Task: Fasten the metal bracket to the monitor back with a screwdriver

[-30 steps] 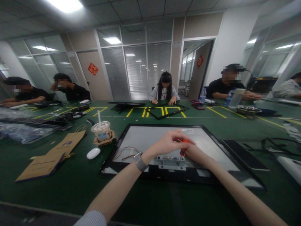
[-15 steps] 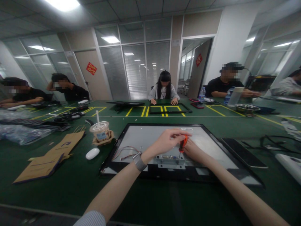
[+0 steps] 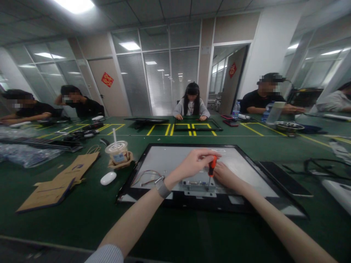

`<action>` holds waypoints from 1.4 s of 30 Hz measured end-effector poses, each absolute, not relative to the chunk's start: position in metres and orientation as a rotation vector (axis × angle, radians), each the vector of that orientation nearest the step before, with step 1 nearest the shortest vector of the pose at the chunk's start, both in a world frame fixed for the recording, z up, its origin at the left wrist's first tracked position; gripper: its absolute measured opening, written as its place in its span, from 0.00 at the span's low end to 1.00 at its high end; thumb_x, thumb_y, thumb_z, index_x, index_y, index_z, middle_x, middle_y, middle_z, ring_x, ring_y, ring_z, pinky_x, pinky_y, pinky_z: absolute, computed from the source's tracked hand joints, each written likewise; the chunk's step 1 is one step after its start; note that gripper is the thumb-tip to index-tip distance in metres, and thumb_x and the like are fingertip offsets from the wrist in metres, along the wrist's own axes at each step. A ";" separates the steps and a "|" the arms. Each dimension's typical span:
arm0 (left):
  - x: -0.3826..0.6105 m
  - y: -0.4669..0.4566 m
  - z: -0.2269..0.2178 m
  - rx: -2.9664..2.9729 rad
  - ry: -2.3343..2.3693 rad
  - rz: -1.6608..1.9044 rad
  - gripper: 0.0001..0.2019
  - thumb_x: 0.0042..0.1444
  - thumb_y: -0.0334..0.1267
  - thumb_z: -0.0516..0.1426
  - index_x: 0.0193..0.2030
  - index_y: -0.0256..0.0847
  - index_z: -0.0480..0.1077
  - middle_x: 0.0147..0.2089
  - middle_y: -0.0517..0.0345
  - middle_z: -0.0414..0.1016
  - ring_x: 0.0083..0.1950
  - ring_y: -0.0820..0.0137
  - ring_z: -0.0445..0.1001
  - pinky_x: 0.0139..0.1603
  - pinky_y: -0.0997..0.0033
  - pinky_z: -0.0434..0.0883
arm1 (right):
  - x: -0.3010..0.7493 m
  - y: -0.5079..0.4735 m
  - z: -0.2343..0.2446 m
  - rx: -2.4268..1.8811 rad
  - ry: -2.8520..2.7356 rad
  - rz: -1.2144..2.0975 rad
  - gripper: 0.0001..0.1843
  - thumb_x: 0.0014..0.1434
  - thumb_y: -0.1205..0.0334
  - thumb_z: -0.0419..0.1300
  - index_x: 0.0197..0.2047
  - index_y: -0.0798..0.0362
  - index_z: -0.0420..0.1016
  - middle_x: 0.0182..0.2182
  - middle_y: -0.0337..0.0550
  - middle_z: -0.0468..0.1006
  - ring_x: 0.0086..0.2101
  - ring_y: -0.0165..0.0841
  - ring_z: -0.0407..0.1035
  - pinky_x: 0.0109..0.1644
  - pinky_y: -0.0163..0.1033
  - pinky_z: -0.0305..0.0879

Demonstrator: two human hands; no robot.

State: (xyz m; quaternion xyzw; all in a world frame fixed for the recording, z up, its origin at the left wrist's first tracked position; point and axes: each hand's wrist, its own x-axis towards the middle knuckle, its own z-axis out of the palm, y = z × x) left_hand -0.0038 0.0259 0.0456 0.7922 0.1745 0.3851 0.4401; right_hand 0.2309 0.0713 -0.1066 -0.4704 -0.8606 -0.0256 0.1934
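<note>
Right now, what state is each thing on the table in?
Screwdriver: upright, tip down on the bracket.
Left hand: closed on the screwdriver's handle.
Right hand: against the screwdriver, grip unclear.
Panel: flat, back side up.
Bracket: on the panel's near edge.
Wires: loose on the panel.
Cup: upright, lidded, straw in.
Mouse: lying beside the panel.
Bag: flat on the table.
</note>
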 end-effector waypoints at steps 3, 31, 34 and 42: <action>-0.003 0.026 0.046 1.983 0.471 0.998 0.08 0.61 0.35 0.61 0.44 0.39 0.81 0.41 0.54 0.75 0.42 0.70 0.75 0.50 0.65 0.74 | 0.230 0.071 -0.106 -1.302 -2.415 -0.069 0.20 0.67 0.67 0.47 0.53 0.49 0.77 0.57 0.52 0.76 0.59 0.46 0.67 0.62 0.60 0.63; 0.003 0.020 0.040 2.253 0.453 1.168 0.14 0.64 0.30 0.55 0.54 0.39 0.77 0.50 0.49 0.77 0.50 0.66 0.76 0.51 0.65 0.76 | 0.231 0.072 -0.106 -1.338 -2.411 -0.040 0.21 0.66 0.67 0.46 0.55 0.53 0.76 0.55 0.56 0.77 0.58 0.46 0.67 0.62 0.61 0.62; 0.002 0.024 0.037 2.211 0.482 1.194 0.12 0.61 0.31 0.59 0.50 0.40 0.79 0.42 0.54 0.76 0.44 0.69 0.76 0.49 0.66 0.77 | 0.229 0.068 -0.103 -1.361 -2.405 -0.052 0.21 0.66 0.68 0.47 0.53 0.51 0.77 0.54 0.54 0.77 0.55 0.46 0.69 0.61 0.61 0.64; 0.000 0.022 0.042 2.190 0.475 1.129 0.12 0.65 0.36 0.57 0.50 0.41 0.79 0.45 0.52 0.74 0.46 0.68 0.75 0.51 0.65 0.75 | 0.230 0.070 -0.103 -1.277 -2.413 -0.042 0.21 0.65 0.68 0.47 0.54 0.50 0.76 0.58 0.52 0.75 0.61 0.46 0.64 0.64 0.60 0.61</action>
